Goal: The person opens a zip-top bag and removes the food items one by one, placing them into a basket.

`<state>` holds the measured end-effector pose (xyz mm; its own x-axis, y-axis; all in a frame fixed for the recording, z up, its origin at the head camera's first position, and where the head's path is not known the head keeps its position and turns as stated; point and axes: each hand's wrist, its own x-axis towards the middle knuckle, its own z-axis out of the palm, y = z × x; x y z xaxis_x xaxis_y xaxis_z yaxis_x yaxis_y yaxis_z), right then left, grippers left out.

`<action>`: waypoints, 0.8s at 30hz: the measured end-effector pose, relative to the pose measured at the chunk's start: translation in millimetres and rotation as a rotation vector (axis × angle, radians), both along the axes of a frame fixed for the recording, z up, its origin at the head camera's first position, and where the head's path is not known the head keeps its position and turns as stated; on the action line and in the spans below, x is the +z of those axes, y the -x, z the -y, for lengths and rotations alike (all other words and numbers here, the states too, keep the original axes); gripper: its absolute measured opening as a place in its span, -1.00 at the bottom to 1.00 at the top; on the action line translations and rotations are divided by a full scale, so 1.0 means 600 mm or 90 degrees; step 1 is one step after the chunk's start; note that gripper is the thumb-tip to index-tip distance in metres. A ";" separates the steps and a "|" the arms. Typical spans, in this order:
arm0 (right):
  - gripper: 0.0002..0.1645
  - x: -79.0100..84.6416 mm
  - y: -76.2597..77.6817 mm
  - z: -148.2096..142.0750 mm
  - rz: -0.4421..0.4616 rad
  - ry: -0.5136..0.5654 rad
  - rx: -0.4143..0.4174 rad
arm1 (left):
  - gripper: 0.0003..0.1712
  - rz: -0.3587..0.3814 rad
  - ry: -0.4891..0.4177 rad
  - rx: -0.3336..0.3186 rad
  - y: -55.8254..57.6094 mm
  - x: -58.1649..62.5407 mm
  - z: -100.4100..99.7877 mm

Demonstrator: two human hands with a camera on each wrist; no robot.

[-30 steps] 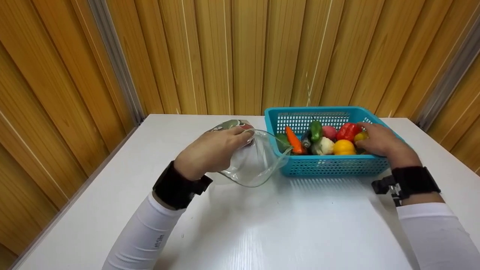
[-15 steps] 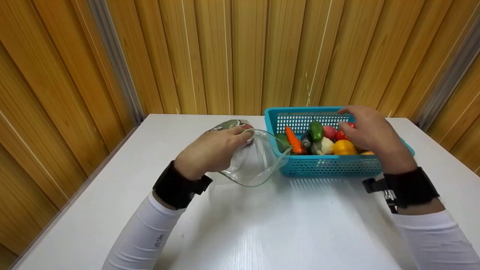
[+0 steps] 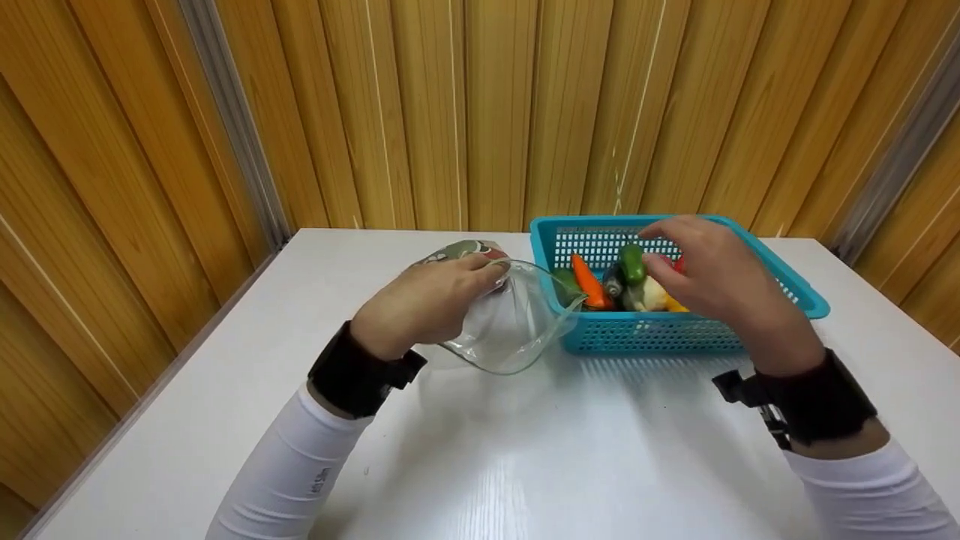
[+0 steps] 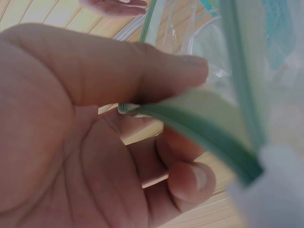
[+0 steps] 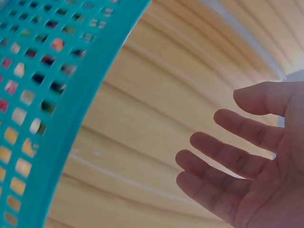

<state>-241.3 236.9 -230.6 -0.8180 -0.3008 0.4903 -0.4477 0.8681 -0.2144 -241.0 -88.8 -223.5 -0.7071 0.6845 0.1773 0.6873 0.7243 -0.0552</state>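
Note:
My left hand [image 3: 420,300] pinches the rim of a transparent zip bag [image 3: 510,341], whose mouth gapes toward me. Green zip strips [image 4: 204,135] run beside the thumb in the left wrist view. A printed part in green and red shows behind that hand. My right hand [image 3: 712,274] hovers over the turquoise basket [image 3: 637,334], fingers spread and holding nothing. Near its fingertips lie a green pepper [image 3: 633,262] and a whitish vegetable [image 3: 651,294]. Farther left are a carrot [image 3: 590,283] and a dark eggplant [image 3: 613,282]. The hand partly hides red and yellow pieces.
A white table [image 3: 510,457] carries the basket and bag. Wood-patterned panels [image 3: 495,112] stand behind its back edge and at both sides. The bag's right corner overlaps the basket's left front rim.
My right hand has lifted from the yellowish piece at the basket's right end and moved left over the vegetables, with nothing in it. My left hand and the bag have stayed put.

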 end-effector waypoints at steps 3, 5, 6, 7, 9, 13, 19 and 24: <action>-0.74 -0.002 -0.015 0.034 -0.013 -0.006 0.040 | -0.22 0.002 0.005 0.002 0.001 -0.001 0.000; -0.82 -0.004 -0.026 0.058 -0.018 -0.017 0.076 | -0.22 -0.001 0.003 -0.003 0.000 -0.001 0.001; -0.85 -0.004 -0.032 0.070 -0.020 -0.023 0.090 | -0.22 -0.005 0.002 -0.006 0.000 -0.001 0.001; -0.88 -0.004 -0.037 0.081 -0.028 -0.032 0.106 | -0.21 -0.010 0.001 -0.010 0.000 -0.001 0.002; -0.88 -0.006 -0.047 0.101 -0.042 -0.046 0.138 | -0.23 -0.023 -0.004 -0.017 -0.001 -0.001 0.002; -0.85 -0.010 -0.060 0.135 -0.079 -0.080 0.196 | -0.26 -0.041 -0.015 -0.030 -0.001 -0.002 0.004; -0.87 -0.027 -0.055 0.175 -0.089 -0.126 0.277 | -0.30 -0.063 -0.015 -0.050 -0.001 -0.002 0.005; -0.86 -0.041 -0.027 0.200 -0.008 -0.161 0.323 | -0.36 -0.070 -0.016 -0.063 -0.001 -0.002 0.004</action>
